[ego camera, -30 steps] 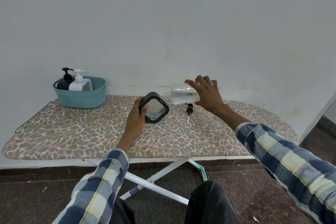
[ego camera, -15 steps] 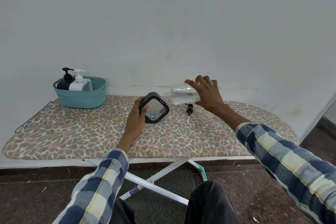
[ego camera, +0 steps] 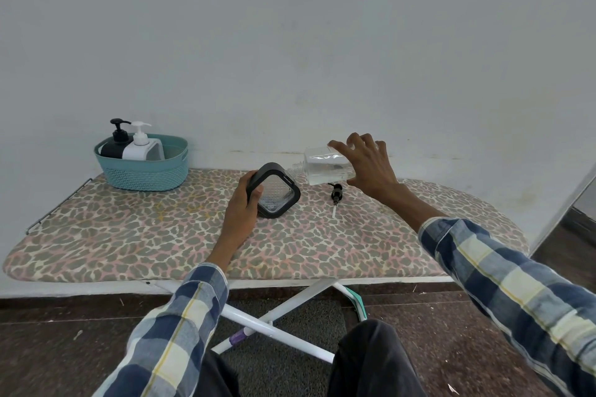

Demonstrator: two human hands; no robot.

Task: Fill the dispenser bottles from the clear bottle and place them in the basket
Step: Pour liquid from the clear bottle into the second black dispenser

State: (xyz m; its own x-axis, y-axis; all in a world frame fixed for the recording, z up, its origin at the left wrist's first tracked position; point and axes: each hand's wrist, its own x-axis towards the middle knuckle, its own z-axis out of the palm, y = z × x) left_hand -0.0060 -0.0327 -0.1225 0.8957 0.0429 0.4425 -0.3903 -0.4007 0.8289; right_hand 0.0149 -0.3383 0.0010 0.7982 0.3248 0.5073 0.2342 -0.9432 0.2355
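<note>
My left hand grips a black-framed dispenser bottle with a clear panel, tilted on the ironing board. My right hand holds the clear bottle on its side, its neck pointing left at the top of the dispenser bottle. A black pump head with its tube lies on the board under the clear bottle. At the far left stands a teal basket holding a black dispenser bottle and a white dispenser bottle.
The board has a leopard-print cover and stands against a pale wall. Its white crossed legs rise from a dark floor in front of my knees. A wire rack end sticks out at the board's left.
</note>
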